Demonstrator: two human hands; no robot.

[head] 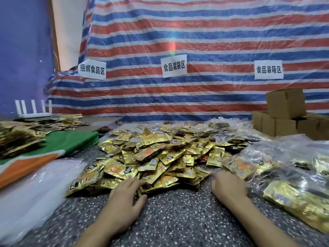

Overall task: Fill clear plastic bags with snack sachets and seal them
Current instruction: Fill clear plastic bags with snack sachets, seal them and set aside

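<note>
The left hand (127, 193) lays its fingers (136, 182) straight and slightly apart on the near edge of the sachets (151, 157), gripping none. The right hand (225, 184) rests palm-down just beside the filled bags (293, 189); I cannot tell whether its fingers hold anything. The sachets are flat, crinkly gold-foil pouches, heaped loose mid-tabletop (178, 220), which is speckled grey. The filled bags are thin, glossy film. At left lies a pale, limp stack, seemingly empty bags (32, 189). Judging by the heap, most of the filling remains.

On the tarp (213, 41), left sign (92, 69) reads 捆绑食品区, middle sign (174, 66) 食品装袋区, right sign (268, 70) 食品装箱区.
</note>
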